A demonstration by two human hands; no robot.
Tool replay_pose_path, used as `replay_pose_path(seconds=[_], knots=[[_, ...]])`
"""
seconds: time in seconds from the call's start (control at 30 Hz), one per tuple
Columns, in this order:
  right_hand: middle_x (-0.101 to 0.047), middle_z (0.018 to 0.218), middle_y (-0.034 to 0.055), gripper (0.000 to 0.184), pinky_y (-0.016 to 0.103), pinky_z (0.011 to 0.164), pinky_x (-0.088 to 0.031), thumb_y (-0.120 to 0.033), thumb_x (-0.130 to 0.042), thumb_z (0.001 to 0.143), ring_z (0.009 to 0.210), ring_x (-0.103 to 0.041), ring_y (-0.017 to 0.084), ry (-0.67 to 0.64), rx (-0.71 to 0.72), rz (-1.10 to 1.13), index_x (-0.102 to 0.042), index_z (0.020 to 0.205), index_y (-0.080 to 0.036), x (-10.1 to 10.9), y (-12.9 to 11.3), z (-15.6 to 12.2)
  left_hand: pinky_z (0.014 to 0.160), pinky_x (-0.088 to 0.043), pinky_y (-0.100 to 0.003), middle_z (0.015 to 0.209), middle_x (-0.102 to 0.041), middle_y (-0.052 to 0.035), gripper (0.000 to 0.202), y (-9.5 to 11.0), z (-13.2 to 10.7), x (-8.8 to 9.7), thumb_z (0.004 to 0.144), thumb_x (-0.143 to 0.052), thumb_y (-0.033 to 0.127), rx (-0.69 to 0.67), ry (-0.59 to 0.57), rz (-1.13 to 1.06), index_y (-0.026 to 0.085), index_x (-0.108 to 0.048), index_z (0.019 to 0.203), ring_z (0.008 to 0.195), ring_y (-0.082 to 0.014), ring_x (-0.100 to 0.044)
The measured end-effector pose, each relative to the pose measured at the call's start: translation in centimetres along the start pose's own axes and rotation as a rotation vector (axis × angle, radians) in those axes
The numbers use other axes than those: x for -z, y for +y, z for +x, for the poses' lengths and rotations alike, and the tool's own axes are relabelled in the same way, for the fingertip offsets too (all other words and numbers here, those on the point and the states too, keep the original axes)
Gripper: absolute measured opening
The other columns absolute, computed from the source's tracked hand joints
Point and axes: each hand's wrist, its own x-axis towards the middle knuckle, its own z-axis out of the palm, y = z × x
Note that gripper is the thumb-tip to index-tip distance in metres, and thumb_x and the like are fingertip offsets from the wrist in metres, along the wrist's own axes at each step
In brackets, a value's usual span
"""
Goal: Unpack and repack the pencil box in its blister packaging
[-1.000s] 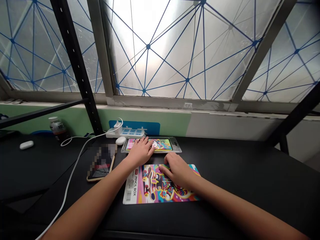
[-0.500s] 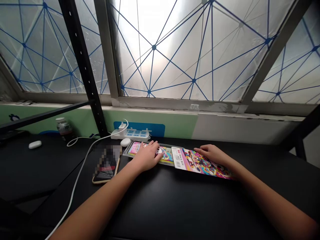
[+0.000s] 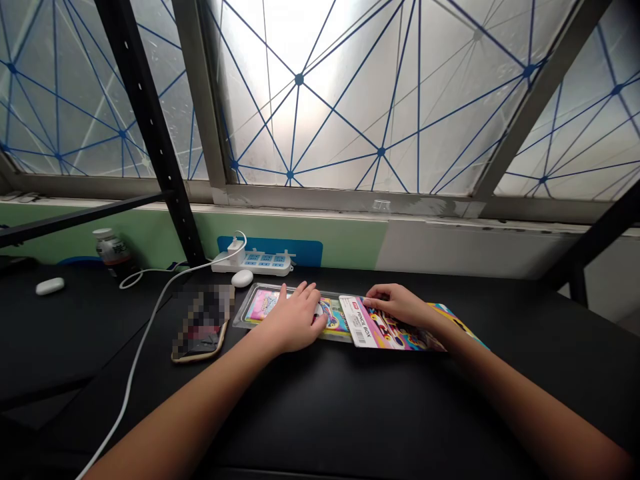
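My left hand point(image 3: 295, 319) lies with fingers spread on a clear plastic tray point(image 3: 241, 319) holding colourful printed stationery point(image 3: 263, 303). Part of the contents is hidden under the palm. A bright cardboard sheet labelled "PENCIL BOX" point(image 3: 356, 321) overlaps the tray's right end. My right hand point(image 3: 400, 303) is over this card, its fingers bent and pinching near the white label; the forearm covers part of the card.
Left of the tray lies a phone point(image 3: 200, 327), its screen blurred out. Behind are a white earbud case point(image 3: 243, 279) and a power strip point(image 3: 265, 263). A white cable point(image 3: 135, 367) crosses the black table point(image 3: 350, 413). A bottle point(image 3: 114, 252) and a black post point(image 3: 150, 127) stand left.
My right hand has slid left along the card toward its white label, and the card's angle has shifted slightly. The left hand stays on the tray. The camera view has shifted a little.
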Motion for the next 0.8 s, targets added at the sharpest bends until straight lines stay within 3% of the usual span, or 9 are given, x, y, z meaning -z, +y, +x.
replay_pose_path(seconds=[0.17, 0.27, 0.8], knots=[[-0.072, 0.079, 0.0042, 0.051, 0.028, 0.054, -0.042, -0.067, -0.062, 0.079, 0.065, -0.06, 0.018, -0.076, -0.052, 0.002, -0.075, 0.091, -0.019, 1.8, 1.8, 0.0, 0.117, -0.015, -0.065, 0.161, -0.032, -0.0144, 0.053, 0.0, 0.1, -0.2, 0.1, -0.03, 0.049, -0.011, -0.012, -0.012, 0.019, -0.043, 0.142, 0.151, -0.0309, -0.021], [-0.071, 0.077, 0.0039, 0.05, 0.027, 0.053, -0.041, -0.067, -0.064, 0.077, 0.063, -0.058, 0.017, -0.084, -0.067, -0.014, -0.075, 0.089, -0.02, 2.6, 2.5, 0.0, 0.117, -0.015, -0.065, 0.161, -0.032, -0.013, 0.052, -0.1, 0.1, -0.2, 0.101, -0.03, 0.048, -0.013, -0.009, -0.017, 0.021, -0.044, 0.142, 0.151, -0.0314, -0.021], [-0.076, 0.098, 0.0038, 0.035, 0.031, 0.077, -0.048, -0.056, -0.063, 0.083, 0.091, -0.067, 0.025, 0.081, 0.002, -0.14, -0.075, 0.091, -0.024, 1.9, 0.5, -0.3, 0.117, -0.014, -0.065, 0.161, -0.031, -0.0134, 0.052, -0.4, 0.3, -0.5, 0.101, -0.029, 0.051, -0.009, -0.017, -0.035, 0.022, -0.043, 0.142, 0.151, -0.031, -0.02]])
